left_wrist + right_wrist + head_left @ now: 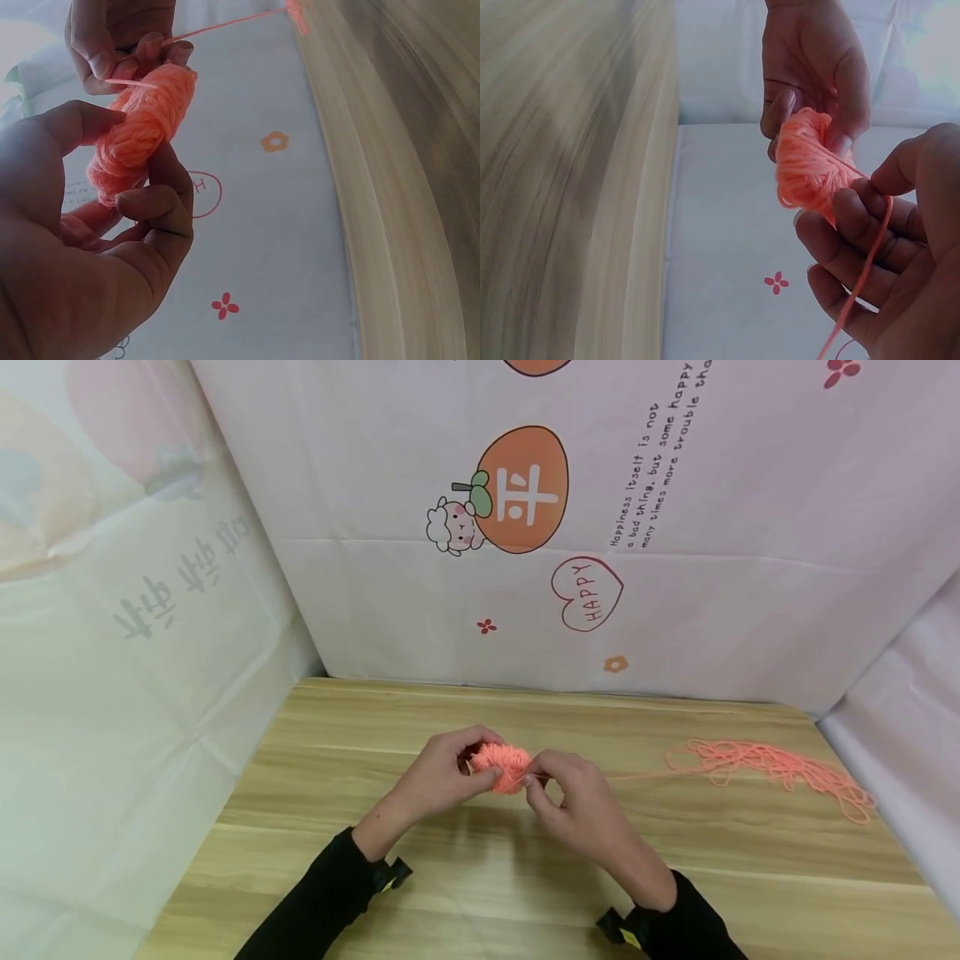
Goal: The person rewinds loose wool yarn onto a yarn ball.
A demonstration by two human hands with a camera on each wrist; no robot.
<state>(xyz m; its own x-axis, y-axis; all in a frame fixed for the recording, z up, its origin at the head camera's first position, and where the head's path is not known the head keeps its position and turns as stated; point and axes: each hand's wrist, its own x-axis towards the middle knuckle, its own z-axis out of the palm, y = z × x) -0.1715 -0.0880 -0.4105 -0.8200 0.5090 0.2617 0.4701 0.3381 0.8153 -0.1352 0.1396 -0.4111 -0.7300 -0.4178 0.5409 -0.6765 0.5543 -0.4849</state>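
Observation:
A small wound ball of coral-pink yarn (504, 766) is held above the wooden table between both hands. My left hand (444, 774) grips it from the left, thumb on the near side and fingers behind. At the ball's right side my right hand (581, 802) pinches a single yarn strand (869, 262) between thumb and forefinger. In the right wrist view that strand crosses the ball and then hangs down past the right fingers. The left wrist view shows the wound ball (142, 127) as elongated, with the left fingers around its lower part.
A loose, tangled heap of the same yarn (780, 768) lies at the right of the wooden table (337, 760), joined to the right hand by the strand. Behind the table hangs a printed white cloth (390, 610), with more pale cloth at both sides.

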